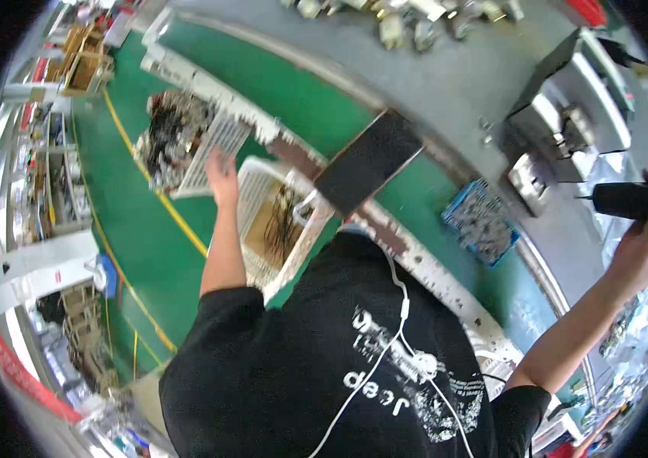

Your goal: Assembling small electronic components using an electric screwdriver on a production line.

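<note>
At the right edge, my right hand [643, 248] is closed round a black power screwdriver [620, 201]; its thin bit points left, and its rear end runs into the picture's dark rim. My left hand [222, 175] reaches out to the left with its fingers apart and holds nothing. It is over the gap between a white slatted basket [213, 149] and a nearer white plastic basket [263, 284]. Whether the fingers touch either rim, I cannot tell. Inside the nearer basket are brown cardboard and a tangle of black cables [284, 221].
A dark flat board [370, 162] lies across the worn white rail before me. Metal parts [528, 183] and an open-fronted box-shaped unit [580, 99] sit on the grey workbench [446, 91]. A blue crate [484, 225] holds small parts. Mixed scrap [175, 130] fills the far basket.
</note>
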Demonstrator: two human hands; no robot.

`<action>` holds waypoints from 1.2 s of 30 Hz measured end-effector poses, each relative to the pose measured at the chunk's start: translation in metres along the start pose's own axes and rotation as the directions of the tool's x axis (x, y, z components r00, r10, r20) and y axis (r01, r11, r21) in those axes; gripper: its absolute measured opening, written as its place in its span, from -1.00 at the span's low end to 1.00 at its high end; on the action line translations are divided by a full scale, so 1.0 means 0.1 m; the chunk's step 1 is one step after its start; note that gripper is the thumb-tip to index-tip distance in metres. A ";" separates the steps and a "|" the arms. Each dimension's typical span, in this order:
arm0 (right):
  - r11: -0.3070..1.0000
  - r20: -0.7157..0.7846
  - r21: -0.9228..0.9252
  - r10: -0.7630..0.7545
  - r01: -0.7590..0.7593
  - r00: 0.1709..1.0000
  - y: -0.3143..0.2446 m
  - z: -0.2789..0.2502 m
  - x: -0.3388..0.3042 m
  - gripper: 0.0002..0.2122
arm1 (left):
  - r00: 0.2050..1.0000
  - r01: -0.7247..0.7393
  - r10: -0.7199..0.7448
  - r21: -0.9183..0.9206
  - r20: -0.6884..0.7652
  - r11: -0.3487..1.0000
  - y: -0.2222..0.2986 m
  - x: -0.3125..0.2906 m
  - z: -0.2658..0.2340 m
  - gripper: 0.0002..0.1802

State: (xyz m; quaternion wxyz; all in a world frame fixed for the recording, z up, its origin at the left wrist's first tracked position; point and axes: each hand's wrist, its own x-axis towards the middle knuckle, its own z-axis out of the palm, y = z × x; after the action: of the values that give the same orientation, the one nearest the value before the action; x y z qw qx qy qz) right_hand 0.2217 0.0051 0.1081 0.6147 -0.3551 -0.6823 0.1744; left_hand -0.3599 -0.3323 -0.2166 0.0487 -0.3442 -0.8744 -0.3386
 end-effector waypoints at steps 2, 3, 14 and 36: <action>1.000 -0.033 0.000 0.027 -0.027 0.999 0.17 -0.10 -0.08 -0.55 | 0.935 -0.286 0.230 -0.188 -0.270 0.940 1.27 0.64 0.19 -0.59; 0.999 -0.041 0.016 0.046 -0.046 0.998 0.22 -0.14 -0.11 -0.64 | 0.886 -0.411 0.364 -0.121 -0.288 0.904 1.94 0.90 0.14 -0.57; 0.991 -0.140 -0.112 -0.082 0.067 0.987 0.00 0.02 -0.19 -0.21 | 0.564 -0.825 0.812 0.074 0.150 0.560 5.13 1.25 1.38 -0.50; 0.323 0.706 0.240 0.589 -0.915 0.394 0.07 1.16 -0.77 -0.60 | 0.264 -0.395 0.826 -0.726 0.498 0.563 4.84 0.40 0.11 -0.51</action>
State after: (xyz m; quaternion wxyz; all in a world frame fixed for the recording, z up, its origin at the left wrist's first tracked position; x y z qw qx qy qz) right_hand 0.1115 -0.0212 0.0269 0.3273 -0.3666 -0.4560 0.7420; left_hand -0.0809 -0.0439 0.0579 -0.3056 -0.7784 -0.4663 -0.2886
